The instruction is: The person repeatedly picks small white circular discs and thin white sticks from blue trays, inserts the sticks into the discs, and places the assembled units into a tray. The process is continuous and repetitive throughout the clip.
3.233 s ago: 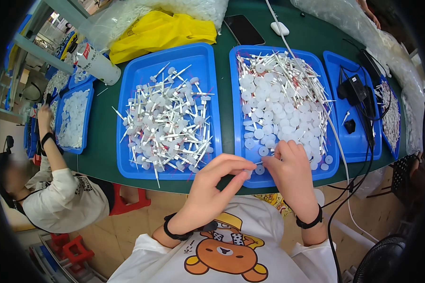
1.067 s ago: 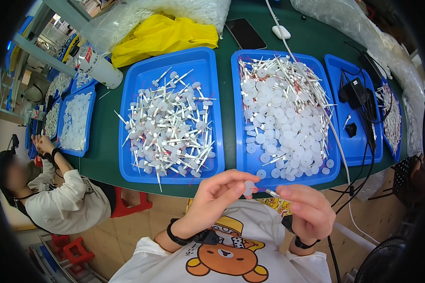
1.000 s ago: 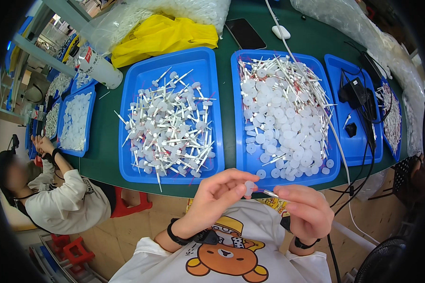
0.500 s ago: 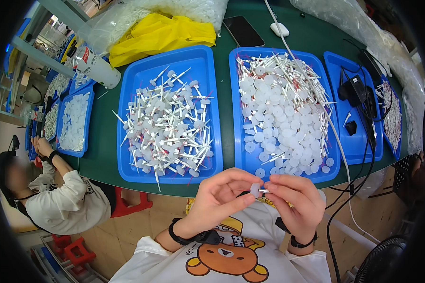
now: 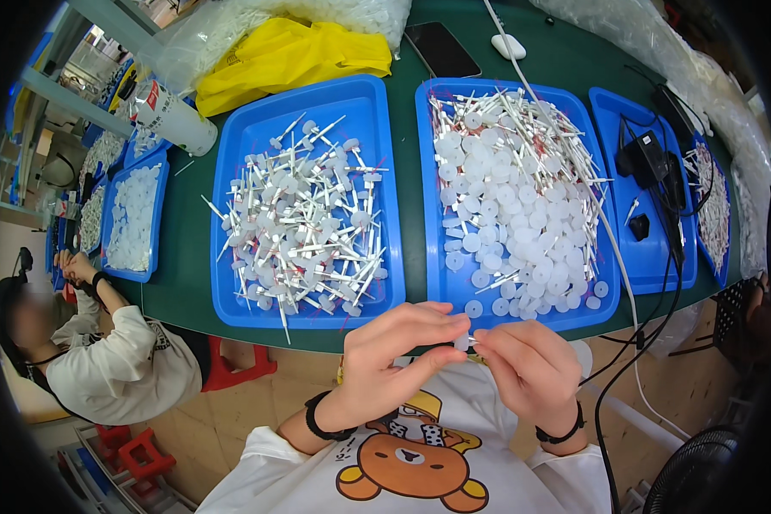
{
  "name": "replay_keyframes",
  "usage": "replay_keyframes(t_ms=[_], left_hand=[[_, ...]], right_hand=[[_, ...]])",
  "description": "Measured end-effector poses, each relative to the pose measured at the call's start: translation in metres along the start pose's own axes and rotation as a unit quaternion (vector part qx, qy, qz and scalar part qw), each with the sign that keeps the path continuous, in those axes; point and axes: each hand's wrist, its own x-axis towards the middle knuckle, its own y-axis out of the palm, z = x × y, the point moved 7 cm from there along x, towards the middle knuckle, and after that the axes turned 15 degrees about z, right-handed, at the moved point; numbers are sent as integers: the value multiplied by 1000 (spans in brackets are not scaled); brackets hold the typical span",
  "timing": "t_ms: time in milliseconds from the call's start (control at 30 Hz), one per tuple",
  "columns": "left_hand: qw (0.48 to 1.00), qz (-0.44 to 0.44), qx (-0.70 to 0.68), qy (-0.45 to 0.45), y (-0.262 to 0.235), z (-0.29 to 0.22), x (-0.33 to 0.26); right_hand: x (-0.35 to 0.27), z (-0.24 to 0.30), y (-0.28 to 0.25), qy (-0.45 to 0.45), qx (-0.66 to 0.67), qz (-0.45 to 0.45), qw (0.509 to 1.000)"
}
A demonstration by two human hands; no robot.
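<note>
My left hand (image 5: pixel 400 353) is closed in a pinch on a small translucent white disc (image 5: pixel 463 342) in front of my chest. My right hand (image 5: pixel 529 367) pinches a thin white stick (image 5: pixel 475 339) against that disc; most of the stick is hidden by the fingers. Just beyond my hands, the right blue tray (image 5: pixel 443 301) holds a heap of loose round discs (image 5: pixel 535 224) and a pile of thin white sticks (image 5: pixel 565 150). To its left, another blue tray (image 5: pixel 270 116) contains a tangle of sticks with discs on them (image 5: pixel 304 227).
A black phone (image 5: pixel 442 50), a white case (image 5: pixel 509 46) and a yellow bag (image 5: pixel 295 64) lie toward the back. A white cable (image 5: pixel 610 244) crosses the right tray. Farther right, a tray (image 5: pixel 655 278) holds black adapters (image 5: pixel 645 160). At left, a person (image 5: pixel 116 364) sits beside a disc-filled tray (image 5: pixel 156 224).
My left fingers have drawn closer together over the disc. My right fingers have closed further round the stick and shifted slightly left. The trays appear slightly higher in the view.
</note>
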Motion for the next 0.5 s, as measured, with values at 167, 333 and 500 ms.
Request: replay_keyframes(t_ms=[167, 333, 500], left_hand=[[998, 42, 33, 37, -6, -2, 4], [997, 66, 23, 13, -3, 5, 3], [995, 60, 80, -7, -3, 8, -3]], right_hand=[[-2, -20, 10, 129, 227, 63, 963], [-17, -42, 38, 280, 559, 80, 776], [-29, -52, 59, 312, 619, 104, 713]])
